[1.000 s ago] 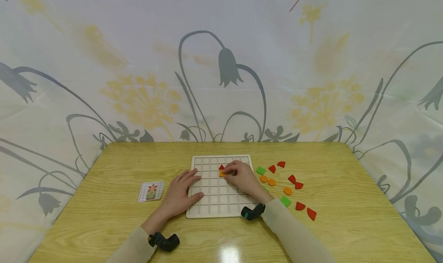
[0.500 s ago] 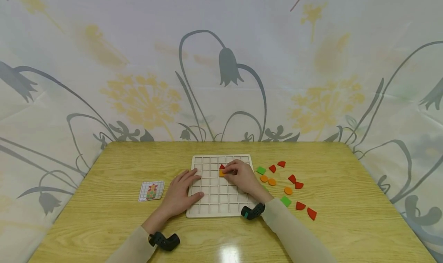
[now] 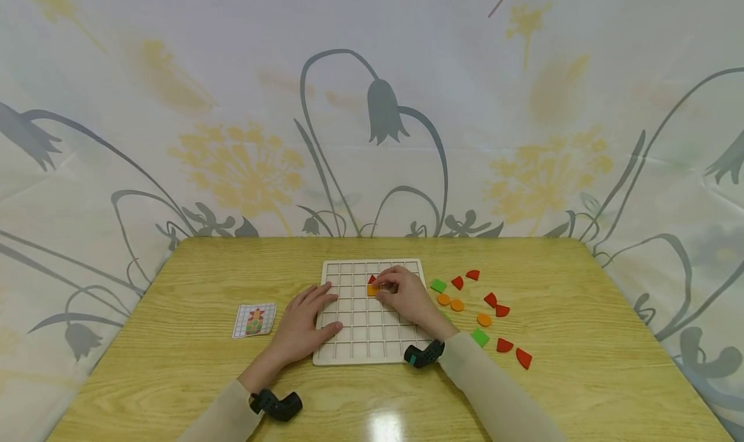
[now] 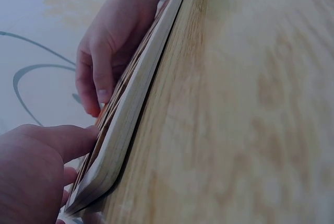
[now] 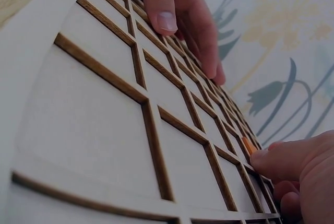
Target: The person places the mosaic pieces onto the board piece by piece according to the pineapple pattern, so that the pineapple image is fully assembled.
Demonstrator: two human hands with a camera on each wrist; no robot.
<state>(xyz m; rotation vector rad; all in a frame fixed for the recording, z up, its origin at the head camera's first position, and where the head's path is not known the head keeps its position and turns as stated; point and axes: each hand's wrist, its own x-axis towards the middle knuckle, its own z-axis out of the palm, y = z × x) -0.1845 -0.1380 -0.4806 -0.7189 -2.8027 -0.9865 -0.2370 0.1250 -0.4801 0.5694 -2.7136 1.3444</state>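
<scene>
A light wooden grid board [image 3: 351,358] lies on the table. My left hand [image 3: 305,326] rests on its left edge with fingers spread and holds nothing; in the left wrist view the thumb of this hand [image 4: 39,166] touches the rim. Over the upper middle cells, my right hand [image 3: 409,300] pinches an orange square piece [image 3: 372,291] between thumb and fingertips. Just above that piece sits a red triangle [image 3: 372,279], partly covered by the fingers. The right wrist view has the thumb of my right hand [image 5: 308,164] against the orange piece [image 5: 248,144].
A small pattern card [image 3: 254,321] lies left of the board. To the board's right are scattered green squares [image 3: 480,337], orange discs [image 3: 484,320] and several red quarter-circle pieces [image 3: 524,358]. A patterned cloth [image 3: 372,170] hangs behind the table.
</scene>
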